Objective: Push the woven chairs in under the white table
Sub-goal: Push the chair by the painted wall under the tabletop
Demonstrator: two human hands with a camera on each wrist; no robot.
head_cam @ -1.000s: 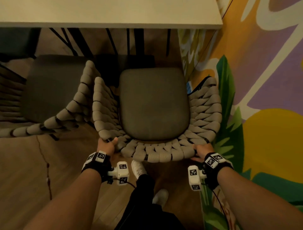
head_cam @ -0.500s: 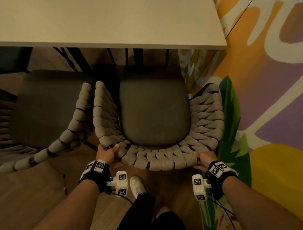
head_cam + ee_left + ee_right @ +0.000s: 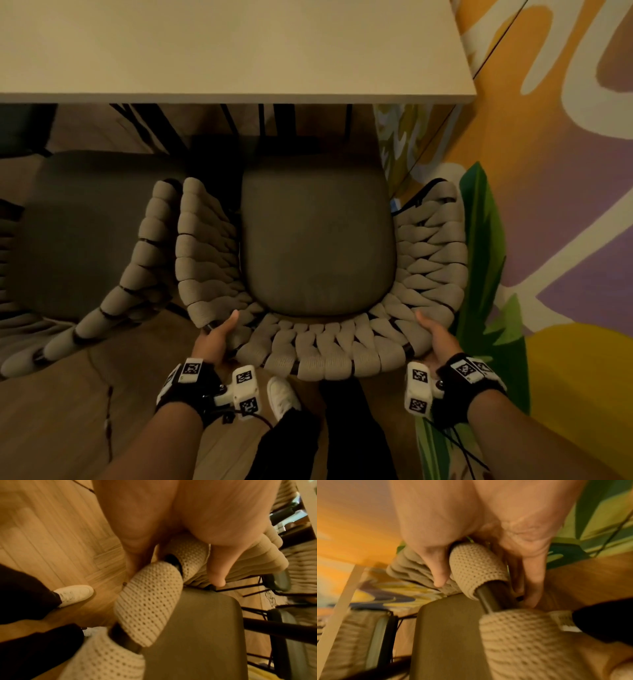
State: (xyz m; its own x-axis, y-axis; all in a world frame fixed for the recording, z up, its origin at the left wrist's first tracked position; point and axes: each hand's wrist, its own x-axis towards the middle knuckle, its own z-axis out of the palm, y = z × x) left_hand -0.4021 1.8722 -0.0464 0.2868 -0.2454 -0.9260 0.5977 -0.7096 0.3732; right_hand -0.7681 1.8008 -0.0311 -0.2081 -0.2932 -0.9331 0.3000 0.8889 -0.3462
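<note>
A woven chair (image 3: 329,353) with a beige corded back and a dark grey seat cushion (image 3: 317,240) stands in front of me, its seat front near the white table (image 3: 222,51) edge. My left hand (image 3: 214,337) grips the back rim at its left corner, thumb on top. My right hand (image 3: 435,337) grips the rim at its right corner. The wrist views show fingers wrapped round the woven rim (image 3: 187,555) and round the rim's dark tube (image 3: 477,566). A second woven chair (image 3: 113,274) stands to the left, partly under the table.
A painted mural wall (image 3: 555,205) runs close along the chair's right side. Dark metal legs (image 3: 284,123) show under the table. My white shoe (image 3: 282,397) and dark trouser legs stand on the wooden floor (image 3: 51,428) right behind the chair.
The chair has slid forward toward the table with both hands on its back rim. More of the tabletop is in view, and I have stepped closer.
</note>
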